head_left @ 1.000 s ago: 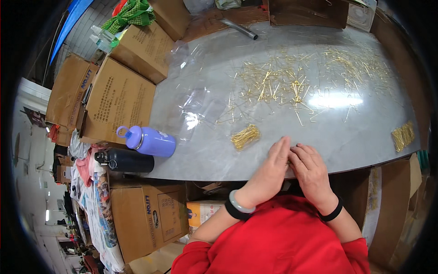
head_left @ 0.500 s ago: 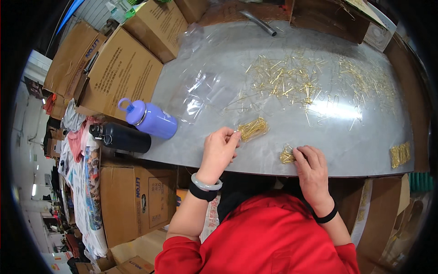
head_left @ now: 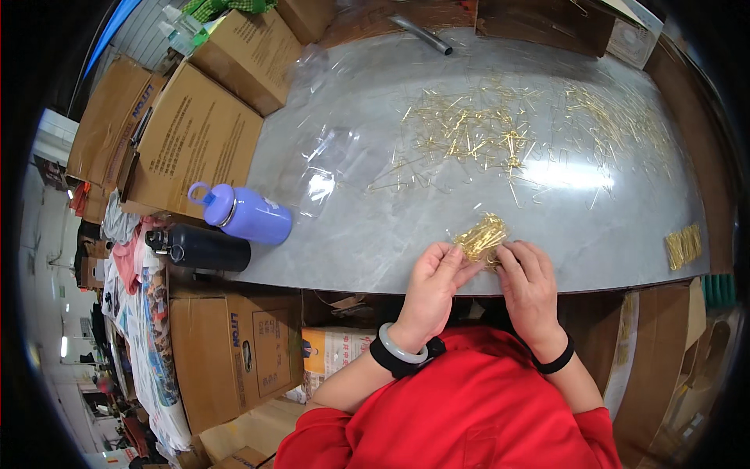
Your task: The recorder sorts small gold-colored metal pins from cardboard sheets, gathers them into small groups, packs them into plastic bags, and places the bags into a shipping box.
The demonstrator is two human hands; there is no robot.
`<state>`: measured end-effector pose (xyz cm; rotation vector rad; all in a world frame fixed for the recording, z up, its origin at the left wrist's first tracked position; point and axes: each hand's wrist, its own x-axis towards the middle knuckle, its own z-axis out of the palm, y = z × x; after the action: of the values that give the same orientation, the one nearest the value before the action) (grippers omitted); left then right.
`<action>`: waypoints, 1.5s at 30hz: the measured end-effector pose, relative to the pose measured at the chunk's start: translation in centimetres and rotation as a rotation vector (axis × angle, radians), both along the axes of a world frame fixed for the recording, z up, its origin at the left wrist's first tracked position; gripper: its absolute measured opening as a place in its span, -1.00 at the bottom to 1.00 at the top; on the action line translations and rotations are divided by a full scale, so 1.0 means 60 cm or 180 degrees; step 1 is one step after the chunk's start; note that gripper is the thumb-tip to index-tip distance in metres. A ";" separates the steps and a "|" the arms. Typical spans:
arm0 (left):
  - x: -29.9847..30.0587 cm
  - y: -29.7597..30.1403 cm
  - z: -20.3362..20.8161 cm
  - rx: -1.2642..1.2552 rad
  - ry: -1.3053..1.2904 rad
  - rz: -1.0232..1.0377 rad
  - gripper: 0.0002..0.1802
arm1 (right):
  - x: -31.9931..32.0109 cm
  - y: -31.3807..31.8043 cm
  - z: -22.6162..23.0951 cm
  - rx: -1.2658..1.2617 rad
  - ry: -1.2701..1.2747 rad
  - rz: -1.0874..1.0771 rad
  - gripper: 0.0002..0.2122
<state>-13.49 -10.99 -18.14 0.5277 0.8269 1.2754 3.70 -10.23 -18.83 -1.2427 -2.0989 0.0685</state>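
A bundle of gold wire hooks (head_left: pixel 480 237), seemingly in a clear plastic bag, is pinched at its lower left by my left hand (head_left: pixel 434 289) just above the table's front edge. My right hand (head_left: pixel 533 291) meets it from the other side, fingers curled and the tips at the bundle's right end. A few gold hooks peek out below the bundle, between the two hands; the fingers partly hide them. Loose gold hooks (head_left: pixel 469 129) lie scattered farther back on the grey table (head_left: pixel 375 234).
More thin hooks (head_left: pixel 621 117) spread at the back right. A packed bundle (head_left: pixel 683 246) lies at the right edge. On the left stand cardboard boxes (head_left: pixel 207 141), with a purple bottle (head_left: pixel 254 216) and a black bottle (head_left: pixel 207 241) lying nearby. A metal tube (head_left: pixel 422 35) rests at the back.
My left hand has moved right with the bundle, bringing it over the small pile of hooks and up to my right hand. The right hand has barely moved.
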 end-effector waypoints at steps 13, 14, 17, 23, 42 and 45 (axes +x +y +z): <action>-0.116 -0.124 0.009 -0.0855 0.0495 -0.1732 -0.85 | 0.023 0.000 0.015 -0.0570 0.0064 0.0214 -0.59; -0.112 -0.122 -0.007 -0.0881 0.0440 -0.1698 -0.85 | 0.019 -0.001 0.013 -0.0538 -0.0062 0.0162 -0.60; -0.098 -0.120 -0.041 -0.0807 0.0337 -0.1552 -0.84 | 0.013 0.001 0.008 -0.0238 -0.0237 0.0081 -0.63; -0.077 -0.118 -0.051 -0.0756 0.0150 -0.1539 -0.84 | 0.012 -0.023 0.002 -0.0300 -0.0409 0.0313 -0.62; -0.058 -0.040 0.029 0.0559 0.2822 -0.0983 -0.87 | -0.019 -0.018 0.022 -0.0004 -0.0041 0.0526 -0.56; -0.045 -0.024 0.027 0.1108 0.4483 -0.0348 -0.87 | -0.026 -0.004 0.019 -0.0065 -0.0068 0.0423 -0.60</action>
<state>-16.19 -12.43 -16.54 1.8131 1.6712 0.8048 2.17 -10.45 -17.68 -1.1191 -2.2025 0.1367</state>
